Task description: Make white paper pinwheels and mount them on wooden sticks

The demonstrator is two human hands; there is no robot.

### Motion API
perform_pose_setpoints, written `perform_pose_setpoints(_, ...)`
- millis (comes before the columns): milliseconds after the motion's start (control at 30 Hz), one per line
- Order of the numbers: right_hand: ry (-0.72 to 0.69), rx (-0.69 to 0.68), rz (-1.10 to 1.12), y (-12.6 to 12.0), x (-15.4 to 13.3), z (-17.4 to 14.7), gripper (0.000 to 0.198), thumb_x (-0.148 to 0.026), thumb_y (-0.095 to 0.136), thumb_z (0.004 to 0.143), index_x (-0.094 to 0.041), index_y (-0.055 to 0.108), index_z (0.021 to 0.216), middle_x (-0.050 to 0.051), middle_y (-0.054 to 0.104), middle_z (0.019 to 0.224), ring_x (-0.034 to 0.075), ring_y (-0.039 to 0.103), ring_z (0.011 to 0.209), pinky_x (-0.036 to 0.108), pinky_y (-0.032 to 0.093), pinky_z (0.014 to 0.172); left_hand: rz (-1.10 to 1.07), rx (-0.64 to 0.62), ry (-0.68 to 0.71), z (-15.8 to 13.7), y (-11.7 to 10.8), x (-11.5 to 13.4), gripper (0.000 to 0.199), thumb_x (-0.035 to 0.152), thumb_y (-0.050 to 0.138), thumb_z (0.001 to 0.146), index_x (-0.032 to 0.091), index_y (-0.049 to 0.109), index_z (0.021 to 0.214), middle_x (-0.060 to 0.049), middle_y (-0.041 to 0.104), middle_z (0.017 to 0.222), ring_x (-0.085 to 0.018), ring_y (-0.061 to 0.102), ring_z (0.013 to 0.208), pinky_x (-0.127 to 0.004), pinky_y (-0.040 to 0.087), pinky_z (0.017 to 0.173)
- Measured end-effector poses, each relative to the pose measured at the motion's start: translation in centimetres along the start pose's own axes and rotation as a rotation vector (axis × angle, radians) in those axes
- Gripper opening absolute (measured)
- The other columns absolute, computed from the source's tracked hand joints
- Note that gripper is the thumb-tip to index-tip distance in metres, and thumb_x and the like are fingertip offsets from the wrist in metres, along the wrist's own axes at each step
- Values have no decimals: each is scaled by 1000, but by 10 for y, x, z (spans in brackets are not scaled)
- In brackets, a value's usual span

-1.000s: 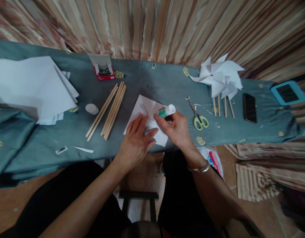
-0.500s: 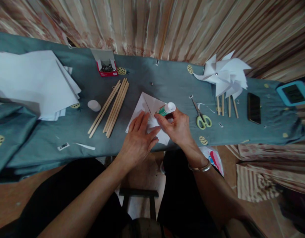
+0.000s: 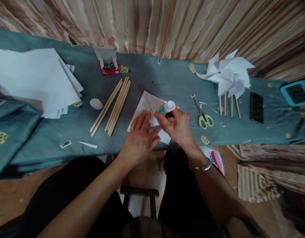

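– Where do we hold the glue stick [image 3: 167,106]?
– Our right hand [image 3: 178,126] pinches it over the paper [image 3: 143,103], left of the scissors [image 3: 202,114]; left hand [image 3: 138,140] lies flat, thumb spread.
– Fault risk?
– Dragging too hard could crease the paper.

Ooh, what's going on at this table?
A person's right hand grips a glue stick, tilted over a cut piece of white paper, while the left hand lies on the paper. The hand hides whether the glue touches. Wooden sticks lie to the left; scissors and white paper pinwheels lie to the right.
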State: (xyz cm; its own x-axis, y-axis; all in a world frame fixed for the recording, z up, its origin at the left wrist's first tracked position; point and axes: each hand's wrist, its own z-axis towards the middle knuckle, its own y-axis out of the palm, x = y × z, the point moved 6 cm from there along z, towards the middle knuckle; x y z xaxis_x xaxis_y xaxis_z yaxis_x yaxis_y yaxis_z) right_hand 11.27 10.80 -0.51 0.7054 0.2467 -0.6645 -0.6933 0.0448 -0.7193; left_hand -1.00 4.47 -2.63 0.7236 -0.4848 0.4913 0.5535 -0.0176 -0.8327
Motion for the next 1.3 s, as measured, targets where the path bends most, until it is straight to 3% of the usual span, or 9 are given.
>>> perform_pose_setpoints(1300, -82, -118, -31, 0, -12, -7, 24, -41, 61, 88, -18, 63, 90, 6, 70, 81, 18, 64, 70, 32, 51, 69, 25, -26, -1, 0, 1, -2, 33, 29, 63, 89, 19, 63, 120, -18, 36, 155, -41, 28, 145, -63, 33, 112)
